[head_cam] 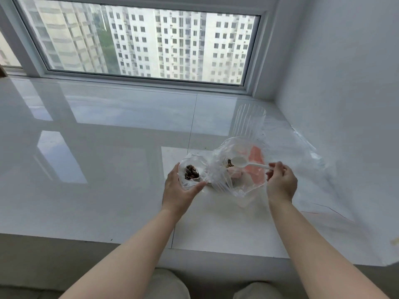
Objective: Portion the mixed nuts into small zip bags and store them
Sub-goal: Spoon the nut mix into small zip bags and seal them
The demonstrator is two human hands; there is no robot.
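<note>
Mid-scoop: left hand (181, 186) cups the small bag (191, 171) open, right hand (280, 182) pinches the spoon (239, 162), empty-looking, over the big bag (235, 167). Next it probably needs to dig more nuts (191, 172).

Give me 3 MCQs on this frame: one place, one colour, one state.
1. Where is the glass?
A. behind the big bag
B. left of the small bag
C. at the sill's near edge

2. The spoon is:
A. red
B. white
C. black

3. The spoon bowl is:
A. heaped with nuts
B. snapped off
C. empty

Key: 1 A, it stands toward the window past the big bag; 2 B, it is white where the right hand pinches it; 3 C, the nuts sit in the small bag held by the left hand.
</note>
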